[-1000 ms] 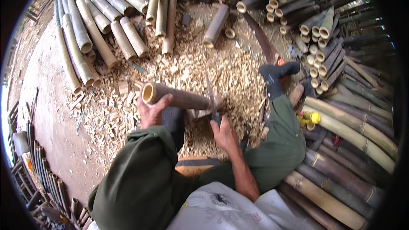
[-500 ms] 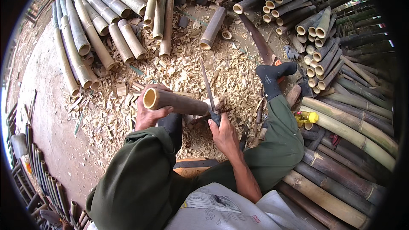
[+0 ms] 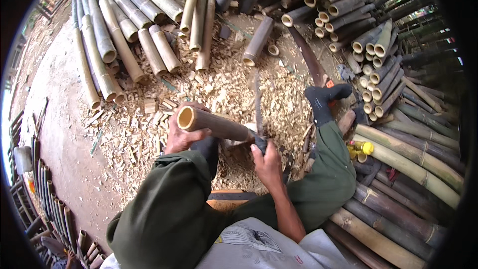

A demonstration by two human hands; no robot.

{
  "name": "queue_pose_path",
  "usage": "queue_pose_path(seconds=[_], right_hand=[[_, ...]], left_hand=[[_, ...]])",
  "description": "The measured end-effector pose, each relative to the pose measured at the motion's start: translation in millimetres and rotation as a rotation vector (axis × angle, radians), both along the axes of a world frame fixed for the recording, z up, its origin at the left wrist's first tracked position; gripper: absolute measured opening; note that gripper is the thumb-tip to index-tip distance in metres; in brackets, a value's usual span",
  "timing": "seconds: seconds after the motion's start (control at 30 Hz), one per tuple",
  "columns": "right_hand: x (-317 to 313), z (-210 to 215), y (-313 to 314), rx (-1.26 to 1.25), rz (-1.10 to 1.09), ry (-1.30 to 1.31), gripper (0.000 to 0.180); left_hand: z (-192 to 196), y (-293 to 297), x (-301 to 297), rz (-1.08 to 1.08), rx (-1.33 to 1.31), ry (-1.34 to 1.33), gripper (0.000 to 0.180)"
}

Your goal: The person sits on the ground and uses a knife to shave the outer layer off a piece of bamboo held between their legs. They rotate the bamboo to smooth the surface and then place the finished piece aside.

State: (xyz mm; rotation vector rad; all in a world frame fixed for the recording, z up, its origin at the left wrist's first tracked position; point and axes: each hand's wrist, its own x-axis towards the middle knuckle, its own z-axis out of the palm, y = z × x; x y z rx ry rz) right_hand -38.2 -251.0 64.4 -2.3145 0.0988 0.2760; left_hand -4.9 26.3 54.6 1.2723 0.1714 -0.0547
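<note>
My left hand (image 3: 181, 137) is closed around the near-left end of a short bamboo tube (image 3: 216, 124), whose pale hollow mouth faces up toward me. The tube slants to the right, and its far end lies beside the machete. In my right hand (image 3: 269, 162) is the dark handle of the machete (image 3: 258, 102). Its long narrow blade points away from me over the wood chips, slightly blurred. The tube's far end partly covers a pale wooden block (image 3: 230, 143), so I cannot tell whether they touch.
Wood chips (image 3: 209, 92) cover the ground ahead. Bamboo poles (image 3: 117, 40) lie at the far left, with stacked tubes (image 3: 348, 7) at the far right. Thick bamboo (image 3: 406, 160) and a yellow bottle (image 3: 362, 148) are at my right. A broad dark blade (image 3: 308, 57) lies beyond my foot.
The whole view has shifted slightly, moving the scene rightward. The machete blade has swung from leaning left to nearly straight ahead. Both hands keep their holds.
</note>
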Motion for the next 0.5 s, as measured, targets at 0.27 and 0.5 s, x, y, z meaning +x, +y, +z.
queue_pose_path(seconds=[0.27, 0.5], right_hand=[[-9, -80, -19, 0.317, -0.389, 0.158, 0.038], [-27, -201, -46, 0.063, -0.559, 0.306, 0.069]], left_hand=[[-101, -49, 15, -0.125, 0.065, 0.045, 0.098], [-88, -67, 49, 0.046, 0.221, 0.146, 0.102]])
